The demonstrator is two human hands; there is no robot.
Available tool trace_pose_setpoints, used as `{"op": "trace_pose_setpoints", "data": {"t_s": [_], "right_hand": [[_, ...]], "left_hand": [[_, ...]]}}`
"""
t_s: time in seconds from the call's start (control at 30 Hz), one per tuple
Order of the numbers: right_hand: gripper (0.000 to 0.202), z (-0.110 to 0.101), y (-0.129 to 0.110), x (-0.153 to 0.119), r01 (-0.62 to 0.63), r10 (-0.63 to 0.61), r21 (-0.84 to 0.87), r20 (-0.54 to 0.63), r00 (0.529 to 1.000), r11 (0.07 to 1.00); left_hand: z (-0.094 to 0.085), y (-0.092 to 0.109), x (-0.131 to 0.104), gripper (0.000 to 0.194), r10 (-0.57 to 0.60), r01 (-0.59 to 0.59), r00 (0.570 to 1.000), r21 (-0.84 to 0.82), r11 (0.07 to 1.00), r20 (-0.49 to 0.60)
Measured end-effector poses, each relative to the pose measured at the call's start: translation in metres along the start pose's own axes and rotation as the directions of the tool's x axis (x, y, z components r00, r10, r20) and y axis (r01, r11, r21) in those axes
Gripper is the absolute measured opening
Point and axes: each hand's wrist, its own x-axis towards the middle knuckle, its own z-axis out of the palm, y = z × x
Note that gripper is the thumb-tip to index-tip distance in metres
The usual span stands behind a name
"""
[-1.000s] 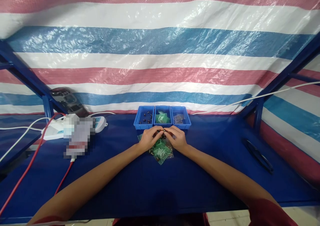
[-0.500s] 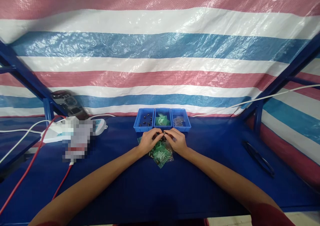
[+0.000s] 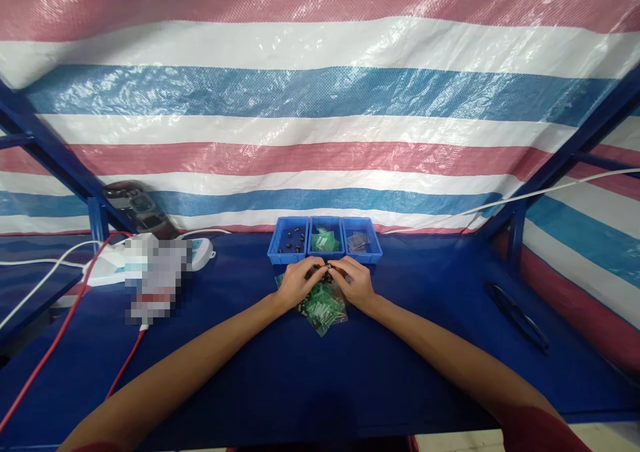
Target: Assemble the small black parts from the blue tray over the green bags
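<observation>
My left hand (image 3: 296, 285) and my right hand (image 3: 359, 284) meet in front of the bins, fingertips pinched close together. Between them shows a small dark piece (image 3: 329, 273), too small to name and partly covered by the fingers. Directly below lies a pile of clear plastic bags with green contents (image 3: 323, 305), pale strips and small dark bits among them. Behind my fingers stand three joined blue bins: the left bin (image 3: 274, 247) has several small dark pieces, the middle bin (image 3: 326, 256) green bagged items, the right bin (image 3: 375, 247) clear small bags.
A white power strip (image 3: 105, 272) with red and white cables lies at the left, beside a blurred-out object (image 3: 160, 279). A dark bottle-like object (image 3: 140, 209) leans behind it. Black glasses (image 3: 517, 315) rest at the right on the blue table (image 3: 425, 372). A striped sheet (image 3: 320, 132) hangs behind.
</observation>
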Motion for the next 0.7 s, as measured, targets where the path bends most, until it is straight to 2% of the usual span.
{"op": "trace_pose_setpoints", "data": {"t_s": [0.7], "right_hand": [[0.021,-0.0036,-0.0006,-0.0011,-0.029,0.029,-0.026,0.008,1.000,0.999]], "left_hand": [[0.0026,0.0010,0.0001,0.020,-0.009,0.009,1.000,-0.010,1.000,-0.004]]}}
